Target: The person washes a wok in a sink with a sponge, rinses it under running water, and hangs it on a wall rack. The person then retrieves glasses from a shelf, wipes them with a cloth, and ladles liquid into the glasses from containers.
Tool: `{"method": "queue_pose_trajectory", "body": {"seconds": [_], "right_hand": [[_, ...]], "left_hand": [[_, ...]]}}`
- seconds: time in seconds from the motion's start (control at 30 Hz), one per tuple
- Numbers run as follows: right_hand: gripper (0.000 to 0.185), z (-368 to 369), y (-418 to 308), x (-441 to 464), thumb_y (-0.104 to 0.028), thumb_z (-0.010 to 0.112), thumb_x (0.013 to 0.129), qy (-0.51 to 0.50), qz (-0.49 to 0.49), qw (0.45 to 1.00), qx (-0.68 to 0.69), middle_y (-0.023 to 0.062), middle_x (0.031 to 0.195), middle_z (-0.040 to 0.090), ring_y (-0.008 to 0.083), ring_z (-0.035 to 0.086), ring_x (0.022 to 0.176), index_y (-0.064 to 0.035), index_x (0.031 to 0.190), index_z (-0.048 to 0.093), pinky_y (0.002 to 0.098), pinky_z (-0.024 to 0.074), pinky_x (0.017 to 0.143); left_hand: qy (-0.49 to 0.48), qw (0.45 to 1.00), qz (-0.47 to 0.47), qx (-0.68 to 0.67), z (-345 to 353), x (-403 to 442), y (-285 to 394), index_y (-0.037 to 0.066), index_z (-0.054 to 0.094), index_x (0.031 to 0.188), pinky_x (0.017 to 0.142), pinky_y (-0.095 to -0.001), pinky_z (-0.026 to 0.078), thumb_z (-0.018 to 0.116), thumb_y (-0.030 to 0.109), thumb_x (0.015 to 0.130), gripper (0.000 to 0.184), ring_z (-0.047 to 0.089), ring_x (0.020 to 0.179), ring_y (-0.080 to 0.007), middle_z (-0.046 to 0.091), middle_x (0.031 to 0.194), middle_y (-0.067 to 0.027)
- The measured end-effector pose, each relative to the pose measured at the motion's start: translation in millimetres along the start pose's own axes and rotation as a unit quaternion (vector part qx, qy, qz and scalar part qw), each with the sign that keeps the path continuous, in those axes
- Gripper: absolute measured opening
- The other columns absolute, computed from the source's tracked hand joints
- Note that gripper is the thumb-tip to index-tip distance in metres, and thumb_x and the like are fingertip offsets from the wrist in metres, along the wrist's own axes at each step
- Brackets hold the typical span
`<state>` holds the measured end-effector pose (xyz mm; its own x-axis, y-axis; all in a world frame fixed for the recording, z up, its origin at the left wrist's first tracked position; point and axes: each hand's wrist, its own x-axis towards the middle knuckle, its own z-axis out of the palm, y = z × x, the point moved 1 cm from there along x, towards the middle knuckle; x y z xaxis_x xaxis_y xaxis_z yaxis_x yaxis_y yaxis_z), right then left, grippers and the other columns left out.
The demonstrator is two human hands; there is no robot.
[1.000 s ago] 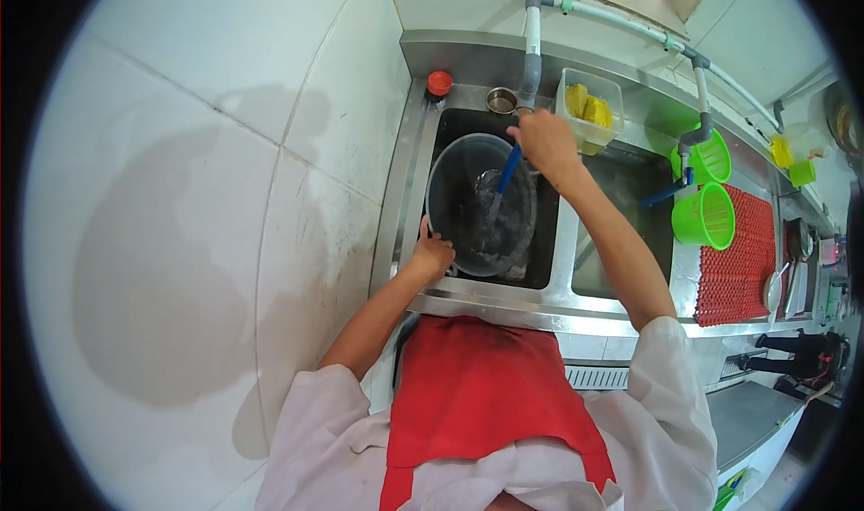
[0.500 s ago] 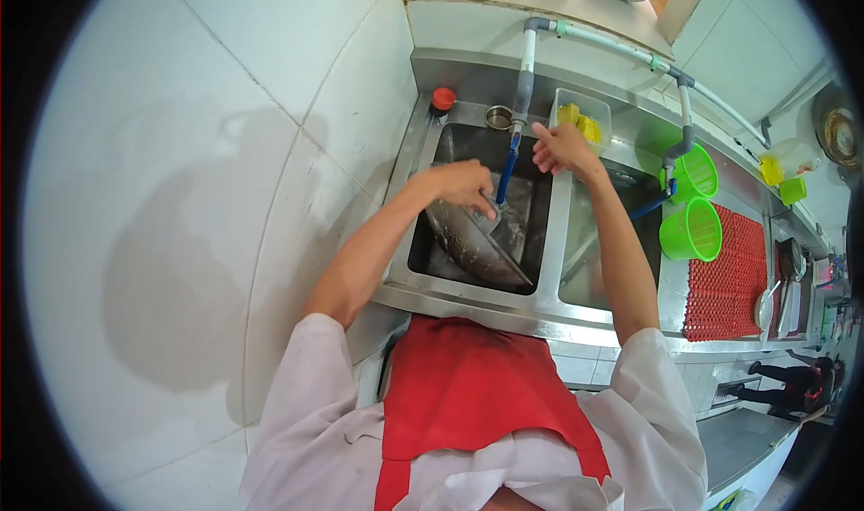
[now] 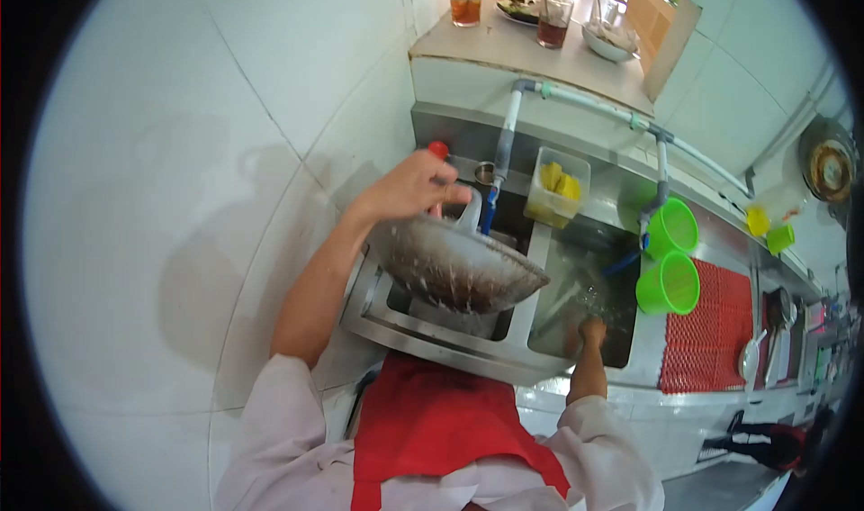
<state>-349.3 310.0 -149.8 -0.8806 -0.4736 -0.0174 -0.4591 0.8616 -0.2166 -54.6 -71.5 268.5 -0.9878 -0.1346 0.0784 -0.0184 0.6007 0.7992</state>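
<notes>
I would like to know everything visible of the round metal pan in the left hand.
The round, bowl-shaped metal pan looks grey, with brown stains and wet streaks outside. It is tilted above the dark rectangular left sink basin, its outside facing the camera and its inside hidden. The bare left hand holds it at the upper edge, near a grey curved piece, possibly its handle.

A steel sink counter (image 3: 646, 353) carries a small metal cup (image 3: 486, 174), a clear tub (image 3: 549, 212), two green baskets (image 3: 668, 283) and a red mat (image 3: 706, 331), while the ledge (image 3: 495, 50) behind it bears two part-filled glasses (image 3: 552, 30), a plate (image 3: 522, 20) and a white bowl (image 3: 607, 50).
</notes>
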Motion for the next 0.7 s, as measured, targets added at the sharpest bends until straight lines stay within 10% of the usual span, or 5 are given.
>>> {"method": "queue_pose_trajectory", "body": {"seconds": [0.07, 0.13, 0.23, 0.57, 0.7], "right_hand": [[0.026, 22, -14, 6, -0.026, 0.050, 0.087, -0.147, 0.179, 0.868, 0.439, 0.0149, 0.091, 0.062, 0.0320, 0.060, 0.078, -0.0035, 0.095, 0.059, 0.0394, 0.0491, 0.068], [0.023, 36, -25, -4, -0.026, 0.049, 0.088, -0.257, 0.339, 0.505, 0.751, 0.0074, 0.074, 0.062, 0.0222, 0.060, 0.062, -0.0061, 0.079, 0.058, 0.0323, 0.0495, 0.056], [0.027, -97, -138, -8, -0.029, 0.051, 0.088, -0.350, 0.093, 0.413, 0.835, 0.0043, 0.066, 0.057, 0.0158, 0.055, 0.056, -0.0082, 0.072, 0.054, 0.0278, 0.0449, 0.050], [0.027, -240, -278, -63, -0.018, 0.050, 0.091, -0.118, -0.185, 0.769, 0.600, 0.0070, 0.069, 0.066, 0.0109, 0.062, 0.065, 0.0037, 0.086, 0.066, 0.0262, 0.0488, 0.060], [0.025, -133, -139, 4, -0.021, 0.055, 0.082, 0.016, -0.073, 0.953, 0.295, 0.0243, 0.075, 0.062, 0.0401, 0.062, 0.072, 0.0004, 0.086, 0.065, 0.0426, 0.0491, 0.067]], "left_hand": [[0.099, 0.986, -0.090, -0.100, 13, -25, 4, 0.005, 0.048, 0.056, 0.045, -0.0220, 0.037, 0.067, 0.030, 0.085, 0.043, 0.049, 0.049, -0.0049, 0.048, 0.051, 0.0012], [0.152, 0.977, -0.113, -0.100, 31, -41, 1, 0.004, 0.046, 0.056, 0.043, -0.0226, 0.037, 0.068, 0.030, 0.084, 0.045, 0.050, 0.048, -0.0059, 0.043, 0.051, 0.0016], [0.255, 0.951, -0.136, -0.110, 56, -47, -6, 0.003, 0.043, 0.056, 0.042, -0.0231, 0.036, 0.069, 0.031, 0.084, 0.047, 0.051, 0.047, -0.0066, 0.038, 0.050, 0.0019], [0.505, 0.844, -0.152, -0.101, 111, -60, -17, 0.006, 0.037, 0.054, 0.041, -0.0230, 0.035, 0.068, 0.030, 0.085, 0.050, 0.049, 0.045, -0.0061, 0.038, 0.050, 0.0020], [0.563, 0.808, -0.139, -0.108, 118, -63, -15, 0.006, 0.037, 0.054, 0.041, -0.0229, 0.033, 0.068, 0.029, 0.086, 0.050, 0.047, 0.045, -0.0055, 0.039, 0.049, 0.0025]]}}
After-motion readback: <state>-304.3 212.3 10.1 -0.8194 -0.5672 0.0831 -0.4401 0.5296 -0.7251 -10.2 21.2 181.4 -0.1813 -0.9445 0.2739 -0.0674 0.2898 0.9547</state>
